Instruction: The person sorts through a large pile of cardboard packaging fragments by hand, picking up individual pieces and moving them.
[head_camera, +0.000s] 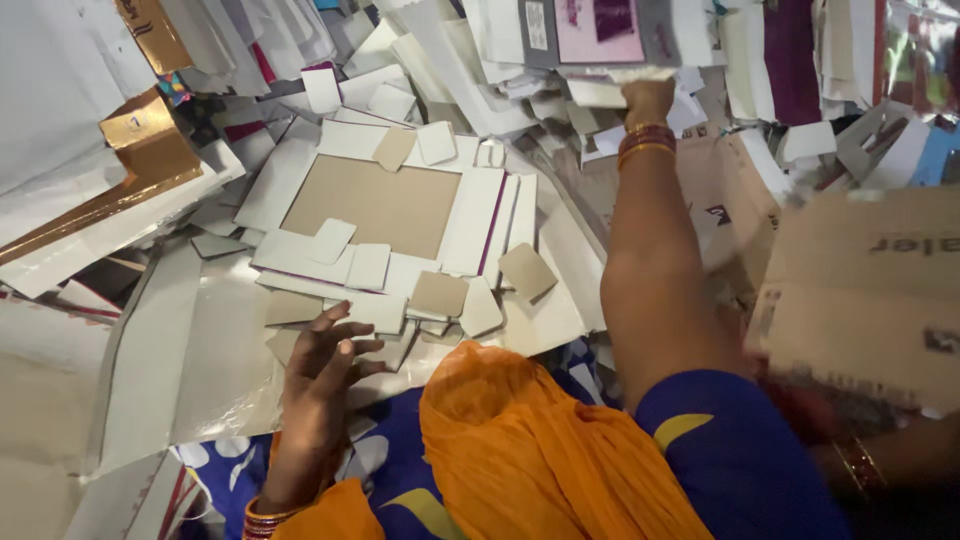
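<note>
My left hand (320, 372) is open with fingers spread, resting on flat white card sheets (200, 350) just below a scatter of small cut card pieces (440, 293). My right hand (648, 100) reaches far forward and is closed on the edge of a white card sheet (600, 92) in the pile at the back. Between the hands lies a white card frame with a brown cardboard centre (375, 205), with small rounded card pieces on top of it. An orange scarf (530, 450) and blue clothing fill the bottom of the view.
A large brown corrugated cardboard piece (870, 300) is at the right, blurred, with another bangled arm (880, 460) beneath it. Gold foil card (150, 150) lies at the left. Heaps of white, maroon and pink card offcuts (780, 50) cover the back.
</note>
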